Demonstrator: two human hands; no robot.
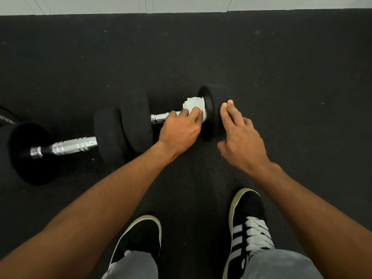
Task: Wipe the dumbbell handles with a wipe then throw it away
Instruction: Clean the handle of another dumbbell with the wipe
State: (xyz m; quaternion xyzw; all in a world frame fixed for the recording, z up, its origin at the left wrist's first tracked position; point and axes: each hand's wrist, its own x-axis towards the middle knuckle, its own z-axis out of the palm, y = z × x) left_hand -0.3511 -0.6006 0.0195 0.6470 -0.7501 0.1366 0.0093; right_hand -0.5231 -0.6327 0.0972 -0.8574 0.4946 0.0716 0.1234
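Two black dumbbells with chrome handles lie on the dark rubber floor. On the right dumbbell [136,119], my left hand [181,129] presses a white wipe [194,104] around the handle, close against the right weight head [209,111]. My right hand [241,137] rests with spread fingers on the outer side of that weight head and holds nothing. The left dumbbell [74,144] lies apart at the lower left, its chrome handle fully exposed.
My two feet in black shoes [247,224] stand on the floor just below the dumbbells. A pale wall base [181,5] runs along the top. At the far left edge is part of another black object [8,117] with lettering.
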